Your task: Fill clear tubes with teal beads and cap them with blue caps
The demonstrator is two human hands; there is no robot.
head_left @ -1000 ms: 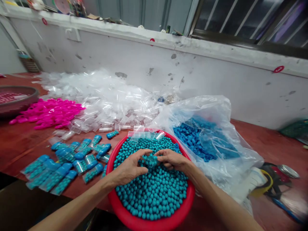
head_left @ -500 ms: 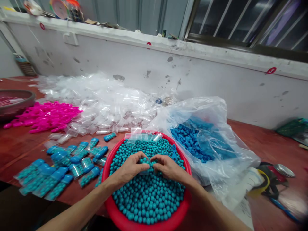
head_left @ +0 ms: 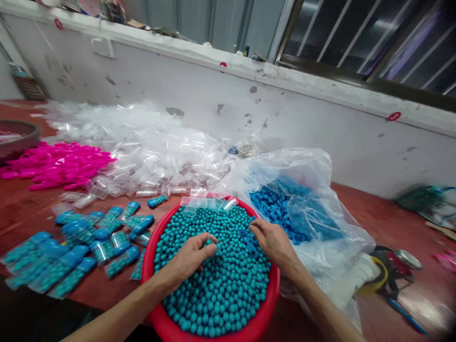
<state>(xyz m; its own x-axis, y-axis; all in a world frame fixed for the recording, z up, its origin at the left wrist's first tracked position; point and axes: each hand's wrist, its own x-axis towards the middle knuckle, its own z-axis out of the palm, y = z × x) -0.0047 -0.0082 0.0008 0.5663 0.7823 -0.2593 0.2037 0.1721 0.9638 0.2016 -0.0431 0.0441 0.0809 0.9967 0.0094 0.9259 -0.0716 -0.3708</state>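
My left hand (head_left: 194,254) is closed over the turquoise beads (head_left: 213,294) in a red basin (head_left: 274,294). Its fingers curl round a clear plastic tube with beads at its mouth, mostly hidden by the hand. At the basin's right side, my right hand (head_left: 272,240) pinches a small blue plastic cap (head_left: 253,219) at its fingertips. More blue caps (head_left: 251,247) lie on the beads just below those fingers. Several empty clear tubes (head_left: 203,204) rest across the basin's far edge.
Filled tubes with blue caps (head_left: 123,261) lie left of the basin. Behind are a heap of clear tubes (head_left: 153,147) and pink plastic pieces (head_left: 67,164). A clear bag (head_left: 309,161) of blue caps stands to the right, near a tape roll (head_left: 377,280).
My hands, together over the beads before, are now apart. The right one has moved to the blue caps at the basin's right side; the left stays over the beads.
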